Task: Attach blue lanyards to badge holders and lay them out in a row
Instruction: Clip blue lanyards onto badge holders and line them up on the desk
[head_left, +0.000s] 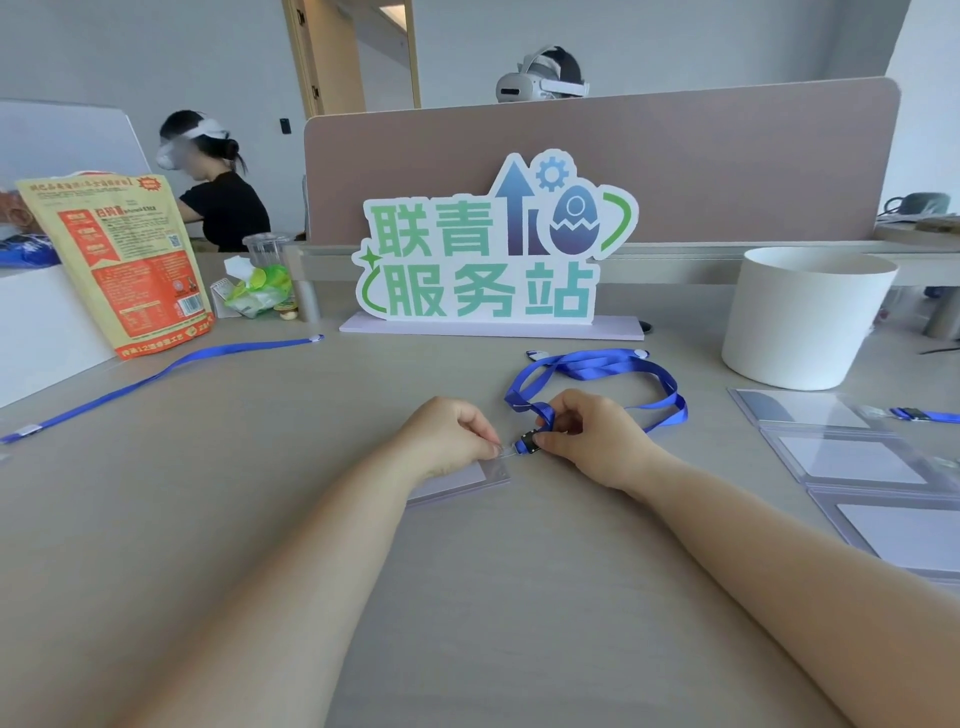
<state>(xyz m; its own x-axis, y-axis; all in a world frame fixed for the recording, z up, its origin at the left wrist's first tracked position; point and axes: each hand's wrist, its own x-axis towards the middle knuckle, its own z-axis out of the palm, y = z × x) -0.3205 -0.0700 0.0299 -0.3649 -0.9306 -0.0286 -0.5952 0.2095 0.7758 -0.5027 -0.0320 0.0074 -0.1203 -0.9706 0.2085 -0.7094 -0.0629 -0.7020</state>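
Most of badge holder (470, 480) hid. under left hand (448, 437); clip (528, 445) hookup unclear.

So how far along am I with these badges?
Three badge holders lie in a row on the right; only the far one shows a lanyard beside it. In hand: left hand pinches a fourth holder, right hand holds a lanyard clip at its edge. A spare lanyard waits on the left.

Single view, worn on my head: wide-angle, looking forward and down across the pale grey desk top (467, 649). My left hand (449, 439) and right hand (589, 439) sit close at frame centre; the taupe rounded divider panel (727, 171) closes the upper frame.
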